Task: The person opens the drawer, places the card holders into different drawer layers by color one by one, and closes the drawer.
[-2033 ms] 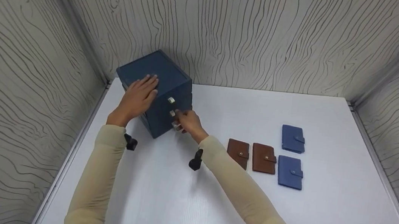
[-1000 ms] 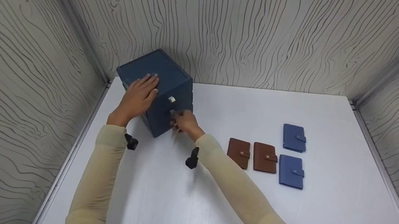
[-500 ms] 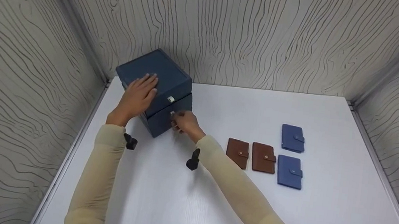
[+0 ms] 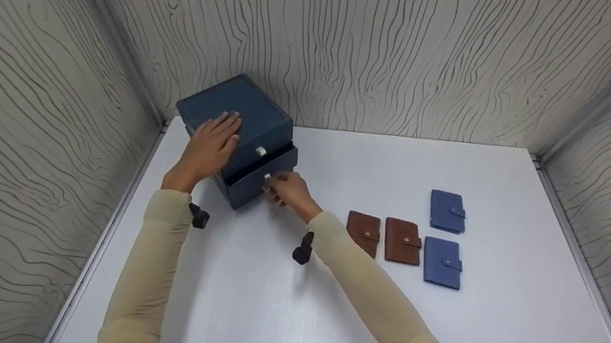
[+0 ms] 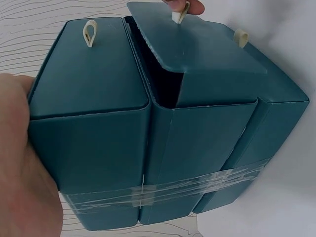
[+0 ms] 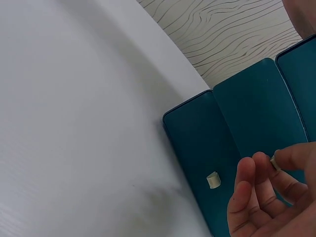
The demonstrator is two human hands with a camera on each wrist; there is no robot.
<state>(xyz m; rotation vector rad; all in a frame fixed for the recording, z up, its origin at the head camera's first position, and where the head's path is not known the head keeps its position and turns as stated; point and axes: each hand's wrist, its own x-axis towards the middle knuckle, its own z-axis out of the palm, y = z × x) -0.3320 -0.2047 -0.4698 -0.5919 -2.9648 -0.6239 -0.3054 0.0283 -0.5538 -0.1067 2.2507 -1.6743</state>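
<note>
A dark blue three-drawer box [image 4: 261,102] stands at the back left of the white table. My left hand [image 4: 208,145] rests on its top with the fingers straight. With thumb and fingers, my right hand [image 4: 293,190] pinches the cream pull tab [image 5: 177,18] of the middle drawer [image 5: 197,47]. That drawer stands partly out, and a dark gap shows behind its front in the left wrist view. The top drawer [image 5: 94,69] and the bottom drawer [image 6: 195,123] are closed, each with its own cream loop. The drawer's inside is mostly hidden.
Two brown snap-closure wallets [image 4: 403,242] lie side by side right of centre. Two blue ones [image 4: 441,264] lie further right, one behind the other. Clear tape [image 5: 197,185] wraps the box's side. Wood-patterned walls [image 4: 390,53] enclose the table.
The right hand has shifted from the lower tabs to the middle drawer's tab and drawn that drawer partly out towards the person. The left hand has stayed on the box top.
</note>
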